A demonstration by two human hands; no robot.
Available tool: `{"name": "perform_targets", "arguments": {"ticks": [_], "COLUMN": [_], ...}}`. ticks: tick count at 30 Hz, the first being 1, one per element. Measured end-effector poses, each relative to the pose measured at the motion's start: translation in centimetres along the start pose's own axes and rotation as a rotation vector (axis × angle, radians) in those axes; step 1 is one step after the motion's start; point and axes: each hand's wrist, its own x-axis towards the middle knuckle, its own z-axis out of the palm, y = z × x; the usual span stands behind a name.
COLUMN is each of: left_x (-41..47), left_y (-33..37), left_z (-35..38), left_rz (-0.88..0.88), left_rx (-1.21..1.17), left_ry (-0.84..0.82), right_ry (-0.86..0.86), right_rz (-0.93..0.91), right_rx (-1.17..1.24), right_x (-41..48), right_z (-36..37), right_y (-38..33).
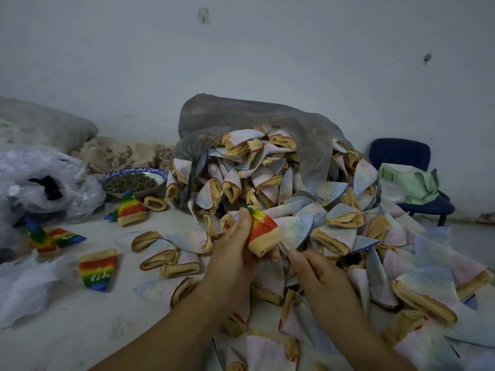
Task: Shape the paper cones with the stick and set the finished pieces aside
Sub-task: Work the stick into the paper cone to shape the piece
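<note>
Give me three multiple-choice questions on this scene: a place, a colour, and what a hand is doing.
1. Where is the bowl? A on a shelf; B left of the cone heap; C on a lap.
2. The chair is: A red; B yellow; C dark blue.
3. The right hand: A lies flat; B pinches the stick; C waves.
Answers: B, it sits left of the heap; C, its backrest is dark blue; B, it pinches the stick beside the rainbow cone in the left hand.
</note>
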Motion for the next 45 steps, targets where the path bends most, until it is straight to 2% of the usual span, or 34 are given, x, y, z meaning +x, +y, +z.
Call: {"name": "perform_targets", "arguments": {"ticks": [4, 7, 9, 11, 14, 19, 25, 30, 35, 39, 45], "left_x": [0.1, 0.2, 0.2, 0.3, 0.6, 0.4, -0.4, -0.5, -0.8, -0.7, -0.3], "left_y": [-0.3, -0.4, -0.1, 0.0, 0.0, 0.0, -0.4, -0.8, -1.4, -1.3, -1.1], "left_z": [-0.2, -0.3, -0.6, -1.2, -1.8, -1.1, 0.1, 0.4, 0.5, 0.1, -0.5], "left_rz": [-0.046, -0.003, 0.044, 0.069, 0.099, 0.117, 0.208, 0.287, 0.407, 0.392, 0.236], "left_rx": [-0.064, 0.185, 0.375, 0.454, 0.447, 0.490, 0.423, 0.532, 0.629, 0.657, 0.591], "left_ry": [0.024, 0.104, 0.101, 0.117, 0.146, 0.069, 0.159, 0.276, 0.292, 0.296, 0.192], "right_ry": [-0.030, -0.048, -0.048, -0.052, -0.049, 0.026, 0.047, -0.009, -0.040, -0.026, 0.037], "right_rz": [0.033, 0.015, -0.005, -0.026, -0.098, -0.195, -0.103, -0.024, 0.003, -0.030, -0.084], "right_rx": [0.054, -0.041, -0.126, -0.204, -0.330, -0.353, -0.135, 0.053, 0.117, 0.046, -0.202], "right_x": [-0.2, 0.0, 0.4, 0.7, 0.8, 0.7, 0.2, 0.0, -0.1, 0.0, 1.0], "right_z": [0.3, -0.1, -0.6, -1.2, -1.8, -1.9, -0.3, 1.0, 1.7, 1.0, -0.8], "right_y": [0.2, 0.5, 0.7, 0.9, 0.9, 0.7, 0.0, -0.6, -0.5, -0.2, 0.8]}}
